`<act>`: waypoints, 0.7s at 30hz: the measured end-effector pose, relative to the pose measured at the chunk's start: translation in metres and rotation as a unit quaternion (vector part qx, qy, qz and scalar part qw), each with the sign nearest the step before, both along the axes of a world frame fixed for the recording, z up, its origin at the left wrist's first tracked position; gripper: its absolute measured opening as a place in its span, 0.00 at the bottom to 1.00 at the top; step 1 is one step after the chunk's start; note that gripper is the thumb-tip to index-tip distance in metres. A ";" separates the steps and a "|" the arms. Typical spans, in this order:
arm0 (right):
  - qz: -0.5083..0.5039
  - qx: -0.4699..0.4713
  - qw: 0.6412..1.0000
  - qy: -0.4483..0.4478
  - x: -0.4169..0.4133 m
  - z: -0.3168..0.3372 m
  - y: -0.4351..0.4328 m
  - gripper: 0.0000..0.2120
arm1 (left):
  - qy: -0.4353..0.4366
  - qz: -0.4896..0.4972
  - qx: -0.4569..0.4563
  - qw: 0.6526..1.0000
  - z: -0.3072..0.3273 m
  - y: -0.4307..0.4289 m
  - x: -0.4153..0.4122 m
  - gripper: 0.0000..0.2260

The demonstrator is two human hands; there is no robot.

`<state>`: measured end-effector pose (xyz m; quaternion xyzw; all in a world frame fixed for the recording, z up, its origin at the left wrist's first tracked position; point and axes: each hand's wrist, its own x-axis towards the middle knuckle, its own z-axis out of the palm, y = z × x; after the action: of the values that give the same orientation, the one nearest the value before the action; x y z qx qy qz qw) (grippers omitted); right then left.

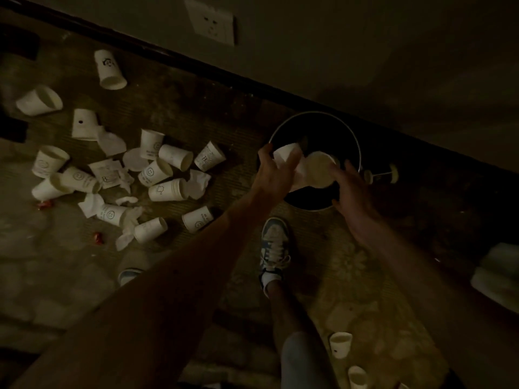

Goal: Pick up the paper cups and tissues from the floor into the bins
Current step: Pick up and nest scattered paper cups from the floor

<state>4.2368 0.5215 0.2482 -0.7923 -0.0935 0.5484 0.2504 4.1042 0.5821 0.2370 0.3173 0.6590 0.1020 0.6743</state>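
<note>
We find the bin (317, 113) hemmed by the wall (365, 51) behind and our shoe (276, 242) in front, its mouth crowded by the left hand (268, 175) gripping a cup (286, 155) and the right hand (352, 192), with bare floor (238, 178) between it and the cup heap (165, 190).

No whole word can be read in the dim light; only marks show, all left of the bin (314, 113). The B cup (210, 158), nearest the bin, bears a large letter B above blurred small print. A flat sheet (108, 175), farther from the bin, carries the same B. Line-drawn smiley faces stand on the smiley cups (154, 172) between and near these, each beside tiny blurred lines. The cloud cup (166, 190) shows a cloud-like outline. Far from the bin, the wall cup (109, 69) has a round black figure, and the dot cup (83, 124) one black dot
</note>
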 end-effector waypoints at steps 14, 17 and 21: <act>0.319 0.069 0.945 0.036 -0.120 0.038 -0.034 0.13 | 0.098 -0.212 0.182 0.955 0.055 -0.023 -0.175 0.10; 0.369 0.053 0.926 0.049 -0.166 0.030 -0.043 0.08 | 0.109 -0.235 0.155 0.953 0.053 -0.045 -0.239 0.07; 0.431 0.035 0.901 0.023 -0.210 -0.003 -0.051 0.10 | 0.113 -0.212 0.118 0.963 0.023 -0.078 -0.303 0.10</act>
<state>4.0264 0.4706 0.2454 -0.6522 -0.4397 0.6171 0.0193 3.8008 0.5043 0.2604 0.5365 0.6319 -0.0034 0.5593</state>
